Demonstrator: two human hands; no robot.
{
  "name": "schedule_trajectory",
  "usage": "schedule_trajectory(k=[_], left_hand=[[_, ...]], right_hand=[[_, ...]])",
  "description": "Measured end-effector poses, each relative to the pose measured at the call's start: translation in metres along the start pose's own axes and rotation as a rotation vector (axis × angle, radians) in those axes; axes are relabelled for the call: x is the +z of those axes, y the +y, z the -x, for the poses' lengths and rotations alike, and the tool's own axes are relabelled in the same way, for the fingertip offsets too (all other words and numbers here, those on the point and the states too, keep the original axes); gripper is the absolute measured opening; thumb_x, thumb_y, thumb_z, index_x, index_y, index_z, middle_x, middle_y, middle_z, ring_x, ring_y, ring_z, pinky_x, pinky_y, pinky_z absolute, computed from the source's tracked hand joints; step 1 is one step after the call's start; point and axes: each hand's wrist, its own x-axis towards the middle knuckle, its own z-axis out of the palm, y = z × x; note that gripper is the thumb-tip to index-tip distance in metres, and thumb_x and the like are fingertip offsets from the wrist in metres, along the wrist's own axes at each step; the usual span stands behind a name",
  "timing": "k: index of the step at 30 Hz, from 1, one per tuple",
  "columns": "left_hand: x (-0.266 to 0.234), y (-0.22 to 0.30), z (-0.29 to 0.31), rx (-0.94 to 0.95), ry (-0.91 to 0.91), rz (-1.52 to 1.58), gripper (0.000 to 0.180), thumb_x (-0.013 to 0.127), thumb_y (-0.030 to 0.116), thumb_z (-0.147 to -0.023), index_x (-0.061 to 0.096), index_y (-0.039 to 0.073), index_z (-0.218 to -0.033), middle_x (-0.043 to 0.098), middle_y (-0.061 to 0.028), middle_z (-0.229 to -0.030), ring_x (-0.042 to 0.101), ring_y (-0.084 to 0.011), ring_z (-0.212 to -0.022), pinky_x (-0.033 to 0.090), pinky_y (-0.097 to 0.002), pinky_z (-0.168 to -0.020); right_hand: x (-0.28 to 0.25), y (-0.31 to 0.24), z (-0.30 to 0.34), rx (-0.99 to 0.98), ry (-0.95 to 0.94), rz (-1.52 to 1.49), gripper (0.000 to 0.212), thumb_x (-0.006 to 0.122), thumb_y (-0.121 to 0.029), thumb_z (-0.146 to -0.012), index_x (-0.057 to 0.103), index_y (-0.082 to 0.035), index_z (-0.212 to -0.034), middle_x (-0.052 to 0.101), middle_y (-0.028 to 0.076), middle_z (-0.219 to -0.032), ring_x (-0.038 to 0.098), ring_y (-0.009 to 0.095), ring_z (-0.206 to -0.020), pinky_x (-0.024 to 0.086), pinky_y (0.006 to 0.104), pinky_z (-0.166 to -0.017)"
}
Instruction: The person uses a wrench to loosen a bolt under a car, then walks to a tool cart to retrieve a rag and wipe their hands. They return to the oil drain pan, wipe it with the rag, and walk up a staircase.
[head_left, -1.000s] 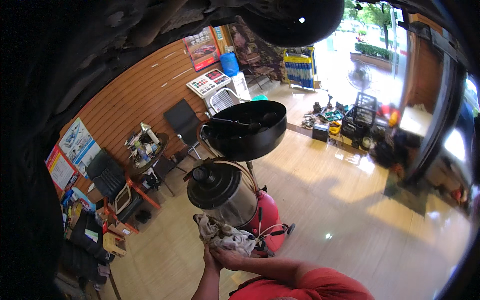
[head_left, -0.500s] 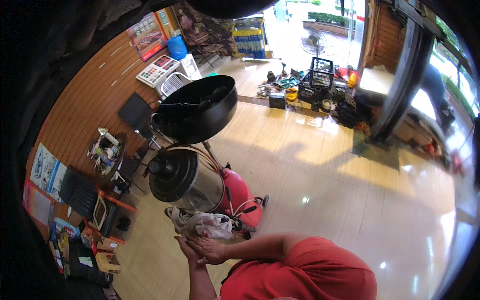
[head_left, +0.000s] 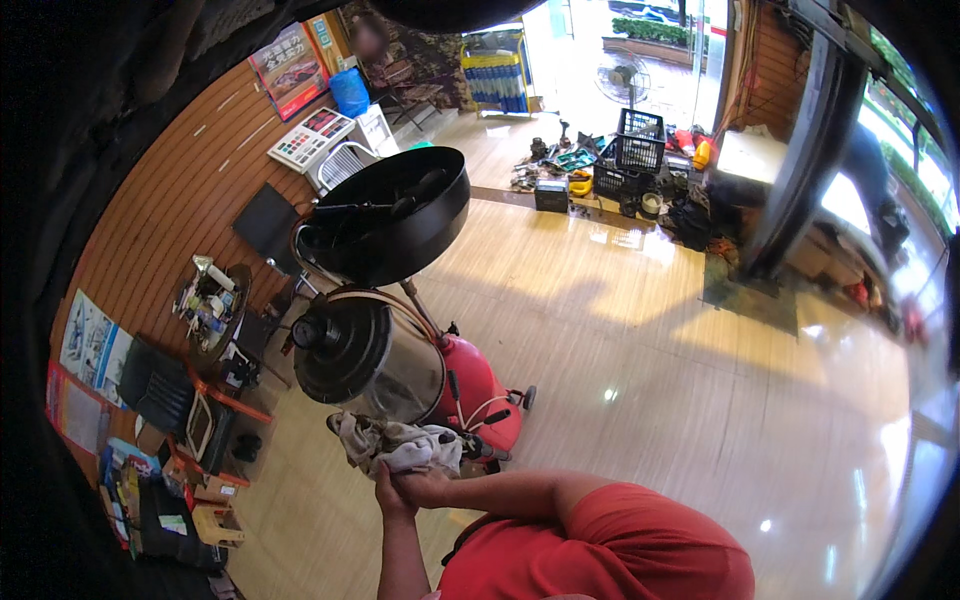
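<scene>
My left hand and my right hand are close together at the lower middle, both closed on a whitish rag. The fingertips are partly hidden by the rag. Right behind it, a grubby grey-white cloth is draped at the side of an oil drainer. That drainer has a red base, a see-through tank with a black lid, and a wide black catch bowl above.
At the left stand an orange-framed chair and a cluttered round table. Black crates, a battery and loose parts lie toward the doorway. A dark post rises at the right, and a fan stands behind.
My hands, pressed palm to palm before with fingers stretched out, have now closed around the whitish rag. The rag is bunched up between them. The view has shifted slightly.
</scene>
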Motion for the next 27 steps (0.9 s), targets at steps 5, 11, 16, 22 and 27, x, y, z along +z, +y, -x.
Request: schedule_trajectory(k=[5, 11, 16, 22, 27], left_hand=[[0.004, 0.005, -0.013, 0.026, 0.197, -0.005, 0.058, 0.048, 0.045, -0.09, 0.042, 0.001, -0.128, 0.049, -0.0133, -0.126, 0.05, -0.0281, -0.113, 0.041, -0.04, -0.096], [0.011, 0.024, -0.008, 0.042, 0.163, 0.022, 0.06, 0.045, 0.049, -0.09, 0.04, 0.005, -0.131, 0.048, -0.0108, -0.13, 0.05, -0.028, -0.113, 0.041, -0.0399, -0.096], [0.028, 0.042, 0.017, -0.047, -0.027, 0.129, 0.064, 0.038, 0.055, -0.09, 0.036, 0.011, -0.137, 0.045, -0.008, -0.134, 0.051, -0.0272, -0.113, 0.045, -0.0382, -0.092], [0.002, 0.027, 0.0, -0.302, 0.025, -0.141, 0.063, 0.034, 0.056, -0.092, 0.038, 0.01, -0.135, 0.049, -0.0106, -0.129, 0.048, -0.0273, -0.117, 0.044, -0.0439, -0.09], [-0.084, 0.023, 0.003, -0.481, 0.113, -0.425, 0.072, 0.044, 0.059, -0.087, 0.03, 0.011, -0.14, 0.036, -0.0068, -0.141, 0.035, -0.0273, -0.128, 0.03, -0.0491, -0.103]], right_hand=[[0.018, 0.035, 0.004, -0.197, -0.367, -0.458, 0.041, 0.041, -0.031, -0.087, 0.047, -0.017, -0.124, 0.049, 0.013, -0.126, 0.045, 0.029, -0.118, 0.033, 0.0406, -0.1], [-0.028, 0.014, 0.003, -0.434, 0.0, -0.328, 0.053, 0.048, -0.018, -0.08, 0.04, -0.004, -0.13, 0.044, 0.019, -0.13, 0.044, 0.031, -0.12, 0.034, 0.0432, -0.099], [0.028, -0.001, 0.033, -0.466, -0.303, -0.227, 0.061, 0.051, -0.016, -0.078, 0.035, -0.003, -0.135, 0.03, 0.017, -0.143, 0.031, 0.031, -0.131, 0.029, 0.041, -0.102], [-0.037, 0.047, 0.048, -0.28, -0.67, -0.466, 0.044, 0.057, -0.022, -0.081, 0.05, -0.005, -0.121, 0.05, 0.017, -0.122, 0.048, 0.032, -0.114, 0.042, 0.0422, -0.091], [-0.023, 0.159, 0.158, 0.301, -0.074, -0.716, 0.026, 0.055, -0.019, -0.083, 0.057, -0.006, -0.106, 0.062, 0.017, -0.096, 0.059, 0.035, -0.091, 0.047, 0.0454, -0.076]])
